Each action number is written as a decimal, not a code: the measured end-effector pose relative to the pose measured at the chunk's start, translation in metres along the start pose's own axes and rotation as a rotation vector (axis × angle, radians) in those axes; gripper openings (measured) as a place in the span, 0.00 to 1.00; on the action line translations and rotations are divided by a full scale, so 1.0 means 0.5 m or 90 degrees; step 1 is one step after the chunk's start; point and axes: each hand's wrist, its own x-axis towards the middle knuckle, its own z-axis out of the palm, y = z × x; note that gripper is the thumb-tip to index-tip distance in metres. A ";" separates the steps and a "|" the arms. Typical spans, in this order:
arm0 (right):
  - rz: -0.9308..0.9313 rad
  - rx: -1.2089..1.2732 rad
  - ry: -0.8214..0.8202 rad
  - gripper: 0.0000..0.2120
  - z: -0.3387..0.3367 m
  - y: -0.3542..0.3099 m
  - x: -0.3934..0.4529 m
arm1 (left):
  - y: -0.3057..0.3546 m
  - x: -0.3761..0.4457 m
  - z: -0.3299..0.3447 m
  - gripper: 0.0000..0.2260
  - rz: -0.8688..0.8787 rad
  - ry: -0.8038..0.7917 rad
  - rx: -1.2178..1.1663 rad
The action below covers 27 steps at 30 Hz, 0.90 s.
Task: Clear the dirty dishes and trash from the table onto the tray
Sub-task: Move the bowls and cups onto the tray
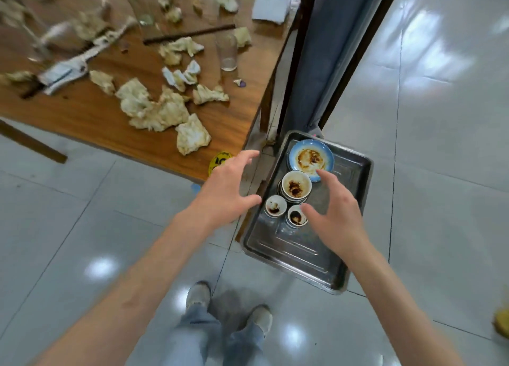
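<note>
Left hand point(228, 184) and right hand point(334, 214) spread empty over tray point(292, 258), crumpled napkins point(157, 106) on table point(91, 112)

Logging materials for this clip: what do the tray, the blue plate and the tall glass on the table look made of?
Tray: likely stainless steel, grey, dull sheen, pressed ridges.
Blue plate: probably glazed ceramic, or melamine, glossy rim.
Glass: clear glass, possibly plastic, table visible through it.

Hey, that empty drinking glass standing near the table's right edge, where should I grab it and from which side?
Grip the glass around its middle wall, thumb opposite fingers, coming from the right edge of the table. It stands upright, tall and narrow, so a side wrap suits it, and crumpled napkins lie on its left. Both hands look empty.
</note>
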 end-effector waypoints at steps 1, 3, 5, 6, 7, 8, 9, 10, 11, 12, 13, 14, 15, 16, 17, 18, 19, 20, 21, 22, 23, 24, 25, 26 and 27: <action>-0.018 -0.004 -0.006 0.34 -0.014 -0.031 0.004 | 0.005 -0.010 -0.035 0.34 -0.012 0.023 0.002; -0.054 -0.010 -0.008 0.32 -0.034 -0.093 0.013 | 0.008 -0.028 -0.100 0.34 -0.039 0.067 0.009; -0.101 -0.021 -0.015 0.31 -0.043 -0.158 0.024 | 0.000 -0.048 -0.165 0.34 -0.068 0.103 0.021; -0.124 -0.029 -0.024 0.30 -0.043 -0.188 0.031 | -0.007 -0.059 -0.197 0.34 -0.081 0.121 0.026; -0.144 -0.039 -0.035 0.30 -0.039 -0.216 0.039 | -0.017 -0.069 -0.227 0.33 -0.093 0.141 0.029; -0.159 -0.048 -0.048 0.30 -0.033 -0.243 0.049 | -0.028 -0.078 -0.256 0.33 -0.105 0.160 0.029; -0.169 -0.057 -0.060 0.30 -0.023 -0.270 0.060 | -0.041 -0.086 -0.285 0.33 -0.119 0.176 0.026; -0.177 -0.062 -0.073 0.30 -0.012 -0.299 0.073 | -0.056 -0.094 -0.313 0.32 -0.136 0.189 0.021; -0.185 -0.063 -0.085 0.30 0.003 -0.329 0.086 | -0.071 -0.101 -0.342 0.32 -0.153 0.202 0.020; -0.194 -0.062 -0.095 0.30 0.018 -0.360 0.099 | -0.088 -0.106 -0.371 0.32 -0.167 0.214 0.022; -0.204 -0.063 -0.103 0.30 0.035 -0.392 0.112 | -0.107 -0.111 -0.400 0.32 -0.180 0.225 0.025; -0.215 -0.068 -0.109 0.30 0.054 -0.425 0.126 | -0.128 -0.115 -0.430 0.32 -0.190 0.235 0.027; -0.224 -0.071 -0.115 0.30 0.075 -0.459 0.140 | -0.151 -0.118 -0.461 0.32 -0.199 0.243 0.028; -0.228 -0.070 -0.122 0.29 0.095 -0.492 0.155 | -0.176 -0.120 -0.492 0.32 -0.207 0.250 0.030; -0.231 -0.067 -0.128 0.29 0.117 -0.525 0.170 | -0.202 -0.120 -0.524 0.32 -0.212 0.256 0.032; -0.235 -0.062 -0.131 0.29 0.139 -0.557 0.183 | -0.229 -0.120 -0.555 0.32 -0.215 0.261 0.032; -0.238 -0.057 -0.129 0.29 0.161 -0.587 0.197 | -0.256 -0.119 -0.586 0.32 -0.217 0.264 0.032; -0.236 -0.053 -0.121 0.29 0.184 -0.619 0.213 | -0.284 -0.116 -0.620 0.32 -0.217 0.266 0.032; -0.230 -0.056 -0.109 0.29 0.209 -0.651 0.229 | -0.314 -0.114 -0.655 0.32 -0.216 0.265 0.032; -0.223 -0.064 -0.094 0.29 0.234 -0.681 0.243 | -0.344 -0.110 -0.688 0.32 -0.212 0.263 0.032; -0.218 -0.071 -0.079 0.29 0.256 -0.708 0.255 | -0.370 -0.106 -0.720 0.32 -0.207 0.262 0.034; -0.215 -0.074 -0.070 0.30 0.280 -0.734 0.268 | -0.398 -0.100 -0.751 0.31 -0.202 0.263 0.036; -0.209 -0.073 -0.065 0.30 0.305 -0.760 0.283 | -0.428 -0.093 -0.781 0.31 -0.198 0.266 0.038; -0.200 -0.073 -0.063 0.30 0.331 -0.786 0.297 | -0.458 -0.087 -0.809 0.30 -0.196 0.267 0.040; -0.194 -0.075 -0.064 0.30 0.353 -0.809 0.308 | -0.486 -0.080 -0.831 0.30 -0.197 0.268 0.043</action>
